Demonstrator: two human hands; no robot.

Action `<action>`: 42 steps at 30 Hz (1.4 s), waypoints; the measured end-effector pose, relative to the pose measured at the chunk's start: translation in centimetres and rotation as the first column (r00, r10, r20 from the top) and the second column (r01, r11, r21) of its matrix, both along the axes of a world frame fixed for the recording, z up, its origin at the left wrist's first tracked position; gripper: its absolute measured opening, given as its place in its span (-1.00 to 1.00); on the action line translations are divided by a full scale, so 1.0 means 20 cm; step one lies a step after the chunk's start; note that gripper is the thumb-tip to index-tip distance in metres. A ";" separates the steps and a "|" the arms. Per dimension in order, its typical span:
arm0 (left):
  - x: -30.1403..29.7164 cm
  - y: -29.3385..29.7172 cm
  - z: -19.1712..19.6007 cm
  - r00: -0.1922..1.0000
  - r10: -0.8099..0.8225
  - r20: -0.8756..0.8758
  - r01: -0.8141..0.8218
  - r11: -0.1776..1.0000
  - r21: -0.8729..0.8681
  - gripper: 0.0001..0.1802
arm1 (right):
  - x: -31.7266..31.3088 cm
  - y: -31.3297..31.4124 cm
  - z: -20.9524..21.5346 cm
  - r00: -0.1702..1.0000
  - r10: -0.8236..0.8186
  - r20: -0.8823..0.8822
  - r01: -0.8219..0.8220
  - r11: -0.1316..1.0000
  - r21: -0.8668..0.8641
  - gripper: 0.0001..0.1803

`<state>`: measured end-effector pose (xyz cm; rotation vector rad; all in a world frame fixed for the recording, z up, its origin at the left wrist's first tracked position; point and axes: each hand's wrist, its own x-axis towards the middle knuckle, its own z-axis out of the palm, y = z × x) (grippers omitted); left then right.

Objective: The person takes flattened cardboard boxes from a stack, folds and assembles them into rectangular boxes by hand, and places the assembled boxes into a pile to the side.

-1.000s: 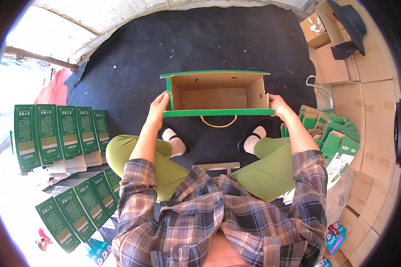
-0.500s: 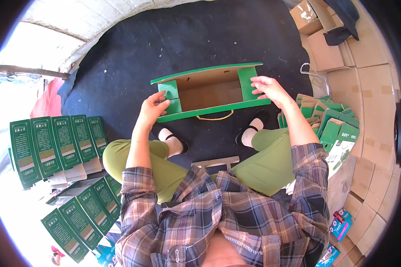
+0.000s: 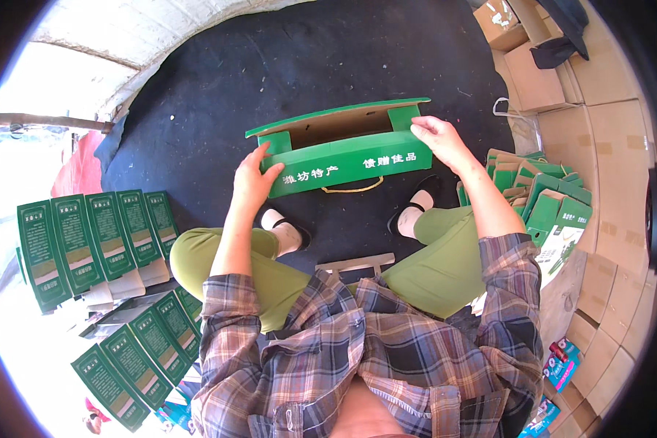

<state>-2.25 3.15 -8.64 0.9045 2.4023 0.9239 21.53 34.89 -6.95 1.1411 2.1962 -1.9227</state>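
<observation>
A green cardboard carton (image 3: 321, 137) with a brown inside stands on the floor between my feet. Its near flap (image 3: 350, 162), printed in white, is folded partly over the opening, while the far flap (image 3: 336, 118) still stands up. Small green end flaps (image 3: 404, 117) lie folded in at both ends. My left hand (image 3: 252, 177) pinches the left end of the near flap between thumb and fingers. At the right end, my right hand (image 3: 441, 141) grips the same flap near its corner. A yellow cord handle (image 3: 352, 188) hangs from the carton's near side.
Standing green cartons (image 3: 106, 237) form rows on my left. Flattened green cartons (image 3: 551, 193) are piled at my right, beside stacked brown boxes (image 3: 615, 153). Black sheeting (image 3: 328, 55) covers the floor ahead. A pale bar-shaped piece (image 3: 355, 264) lies between my legs.
The near flap has swung from lying outward to partly over the opening, showing its printed face. Both hands have closed on its ends.
</observation>
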 end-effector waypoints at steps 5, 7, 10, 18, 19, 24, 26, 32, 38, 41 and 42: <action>0.09 0.04 0.00 0.919 -0.064 -0.389 -0.019 0.978 -0.205 -0.46 | 0.02 -0.15 0.00 0.939 0.204 0.277 -0.342 0.642 0.686 -0.32; 0.11 0.05 -0.02 0.911 -0.085 -0.403 0.001 0.979 -0.205 -0.46 | 0.03 -0.22 0.06 0.868 0.211 0.450 -0.481 0.580 0.657 -0.14; 0.14 0.06 -0.06 0.893 -0.128 -0.432 0.043 0.978 -0.202 -0.45 | 0.03 -0.28 0.04 0.834 0.138 0.535 -0.521 0.516 0.680 -0.03; 0.24 0.06 0.00 0.929 -0.228 -0.291 0.137 0.943 -0.304 0.03 | 0.02 -0.28 0.00 0.875 0.134 0.465 -0.469 0.470 0.748 -0.16; 0.24 0.07 0.00 0.925 -0.234 -0.298 0.131 0.936 -0.328 0.02 | 0.02 -0.27 0.00 0.869 0.148 0.472 -0.480 0.477 0.736 -0.18; 0.24 0.10 -0.01 0.917 -0.250 -0.311 0.130 0.924 -0.359 0.01 | 0.04 -0.24 -0.01 0.863 0.178 0.473 -0.495 0.479 0.725 -0.29; 0.25 0.10 -0.01 0.911 -0.264 -0.315 0.142 0.922 -0.361 0.01 | 0.05 -0.24 -0.03 0.873 0.168 0.457 -0.479 0.465 0.744 -0.31; 0.22 0.07 -0.02 0.906 -0.281 -0.317 0.152 0.915 -0.375 0.03 | 0.01 -0.26 -0.04 0.867 0.212 0.450 -0.496 0.430 0.754 -0.29; 0.23 0.06 -0.01 0.914 -0.242 -0.326 0.135 0.939 -0.317 0.08 | 0.03 -0.24 -0.02 0.875 0.225 0.428 -0.482 0.470 0.739 -0.17; 0.23 0.05 -0.04 0.936 -0.189 -0.298 0.102 0.953 -0.285 0.05 | 0.01 -0.24 0.00 0.854 0.210 0.475 -0.513 0.488 0.706 -0.11; 0.23 0.05 -0.04 0.937 -0.181 -0.298 0.102 0.960 -0.262 0.00 | 0.01 -0.24 0.00 0.850 0.223 0.476 -0.520 0.488 0.701 -0.11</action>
